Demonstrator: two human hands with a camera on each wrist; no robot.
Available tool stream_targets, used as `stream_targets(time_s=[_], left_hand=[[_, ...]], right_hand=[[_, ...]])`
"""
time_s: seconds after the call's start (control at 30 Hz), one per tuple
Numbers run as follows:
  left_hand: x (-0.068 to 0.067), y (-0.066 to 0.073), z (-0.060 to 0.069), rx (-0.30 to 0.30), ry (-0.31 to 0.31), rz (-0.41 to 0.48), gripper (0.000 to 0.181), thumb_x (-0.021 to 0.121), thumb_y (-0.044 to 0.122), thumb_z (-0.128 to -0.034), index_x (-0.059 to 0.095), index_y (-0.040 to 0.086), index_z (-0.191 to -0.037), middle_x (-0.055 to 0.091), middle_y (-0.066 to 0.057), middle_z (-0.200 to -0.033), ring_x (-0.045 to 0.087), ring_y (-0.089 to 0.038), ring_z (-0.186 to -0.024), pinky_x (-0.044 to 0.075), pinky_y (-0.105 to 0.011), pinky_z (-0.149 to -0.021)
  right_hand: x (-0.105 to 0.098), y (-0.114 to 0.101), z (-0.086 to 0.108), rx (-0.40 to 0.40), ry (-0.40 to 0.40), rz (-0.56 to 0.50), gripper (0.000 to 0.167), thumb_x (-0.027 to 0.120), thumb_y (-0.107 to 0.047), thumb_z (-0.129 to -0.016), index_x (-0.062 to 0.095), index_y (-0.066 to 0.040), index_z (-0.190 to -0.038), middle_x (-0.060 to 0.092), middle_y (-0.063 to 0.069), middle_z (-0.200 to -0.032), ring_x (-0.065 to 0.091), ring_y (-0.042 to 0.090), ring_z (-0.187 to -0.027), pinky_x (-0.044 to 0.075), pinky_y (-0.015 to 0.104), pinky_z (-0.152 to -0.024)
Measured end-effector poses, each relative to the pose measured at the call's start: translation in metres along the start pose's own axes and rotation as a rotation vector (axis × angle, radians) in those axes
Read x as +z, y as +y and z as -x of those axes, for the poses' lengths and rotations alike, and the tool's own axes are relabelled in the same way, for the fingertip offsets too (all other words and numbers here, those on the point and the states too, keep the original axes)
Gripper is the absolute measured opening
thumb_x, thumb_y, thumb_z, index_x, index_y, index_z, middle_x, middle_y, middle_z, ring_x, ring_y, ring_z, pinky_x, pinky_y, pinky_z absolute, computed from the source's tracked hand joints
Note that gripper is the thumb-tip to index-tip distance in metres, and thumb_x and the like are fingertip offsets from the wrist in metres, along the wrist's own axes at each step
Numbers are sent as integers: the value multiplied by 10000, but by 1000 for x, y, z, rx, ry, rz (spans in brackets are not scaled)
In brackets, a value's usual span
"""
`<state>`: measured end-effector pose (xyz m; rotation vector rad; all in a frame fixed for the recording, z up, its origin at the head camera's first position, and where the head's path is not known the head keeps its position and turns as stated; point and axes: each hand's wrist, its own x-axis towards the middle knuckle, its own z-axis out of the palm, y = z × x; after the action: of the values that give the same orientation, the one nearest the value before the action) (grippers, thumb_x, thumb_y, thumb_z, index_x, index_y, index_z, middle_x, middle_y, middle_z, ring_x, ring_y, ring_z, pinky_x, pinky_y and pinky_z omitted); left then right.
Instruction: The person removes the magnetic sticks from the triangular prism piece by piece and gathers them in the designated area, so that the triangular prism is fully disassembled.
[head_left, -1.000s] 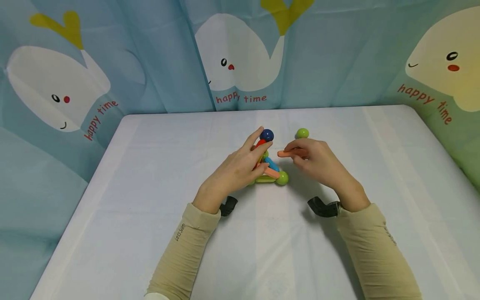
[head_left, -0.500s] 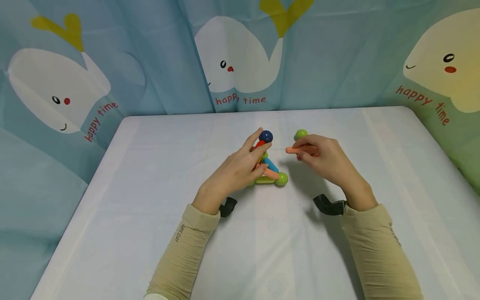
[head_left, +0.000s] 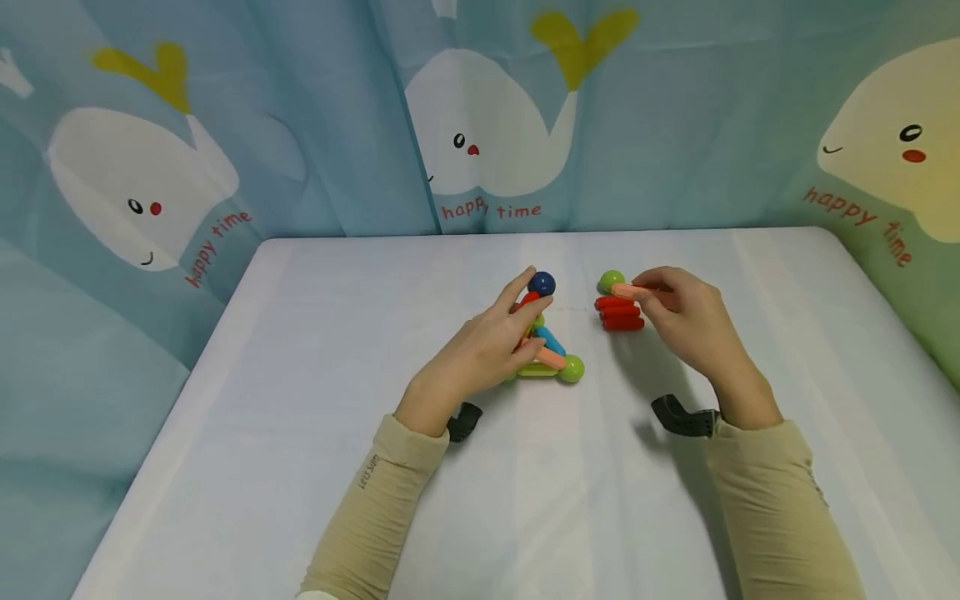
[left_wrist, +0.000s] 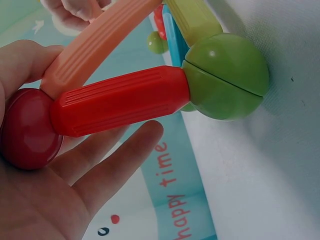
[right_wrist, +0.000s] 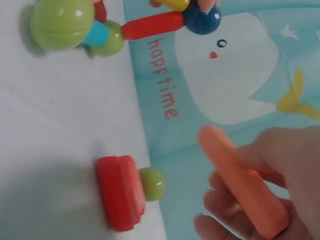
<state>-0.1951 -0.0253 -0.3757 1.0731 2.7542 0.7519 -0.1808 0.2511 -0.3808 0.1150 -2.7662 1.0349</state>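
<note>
A toy frame of balls and thick rods stands on the table, with a blue ball (head_left: pixel 542 284) on top and a green ball (head_left: pixel 572 368) at a base corner. My left hand (head_left: pixel 483 346) holds this frame from above. In the left wrist view a red ball (left_wrist: pixel 31 129) lies against the palm under the thumb, joined to a red rod (left_wrist: pixel 122 100). My right hand (head_left: pixel 686 321) pinches a loose orange rod (right_wrist: pixel 242 182) between thumb and fingers, off to the right of the frame. Part of the frame is hidden behind the left hand.
Several red rods (head_left: pixel 621 315) lie side by side right of the frame, under the right hand's rod. A loose green ball (head_left: pixel 611 280) sits just behind them. Behind the white table (head_left: pixel 330 333) hangs a blue curtain (head_left: pixel 330 125) printed with whales.
My right hand has moved to the right with the orange rod, uncovering the red rods. My left hand keeps its hold on the frame. The head view has shifted slightly.
</note>
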Motion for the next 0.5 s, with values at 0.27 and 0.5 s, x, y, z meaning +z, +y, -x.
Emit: stream_targets(time_s=[0.27,0.5], left_hand=[[2,-1,0,9,5,-2,562,577,272,-1007,396,156,-1526,85,-34,-1675,578,-136,-844,442,-226,-643],[2,0,0,8,2,11,560,579,266,-1006,398,152,-1524,82,-36,-1676,588,-154,-920,449,-230,-643]], right_hand=[[-2,19,-5,22,-21,49,368,496,-318,-1041,636,-30,-1221,669,190,-1079,535,279,-885,428,307,-705],[-4,32,-5,-20,55,89,346,659,-265,-963,660,35,-1135,666,239,-1040,572,348,-912,462,458,-784]])
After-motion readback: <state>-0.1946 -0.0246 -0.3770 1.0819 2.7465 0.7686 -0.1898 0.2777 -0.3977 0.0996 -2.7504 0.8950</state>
